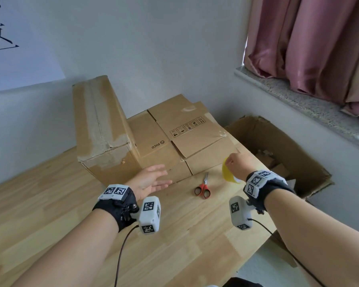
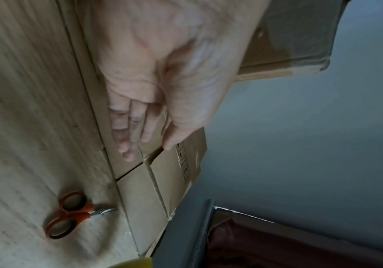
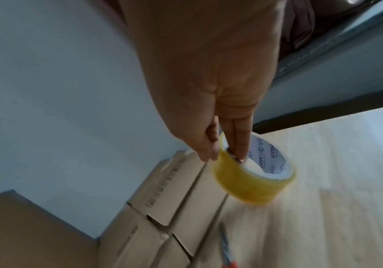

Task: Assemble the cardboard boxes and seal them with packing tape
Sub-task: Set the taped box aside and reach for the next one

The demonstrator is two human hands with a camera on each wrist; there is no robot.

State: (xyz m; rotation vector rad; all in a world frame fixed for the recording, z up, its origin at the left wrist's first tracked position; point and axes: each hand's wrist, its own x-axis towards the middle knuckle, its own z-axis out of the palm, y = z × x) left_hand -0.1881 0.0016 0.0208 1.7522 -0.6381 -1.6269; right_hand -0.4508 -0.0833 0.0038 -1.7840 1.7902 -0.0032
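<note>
Here the right hand pinches the yellow tape roll with thumb outside and fingers inside its core, above the table near the flat cardboard boxes, while the left hand hovers with relaxed straight fingers

I can see orange-handled scissors lying on the wooden bench, plus pink curtains over a speckled windowsill.
</note>
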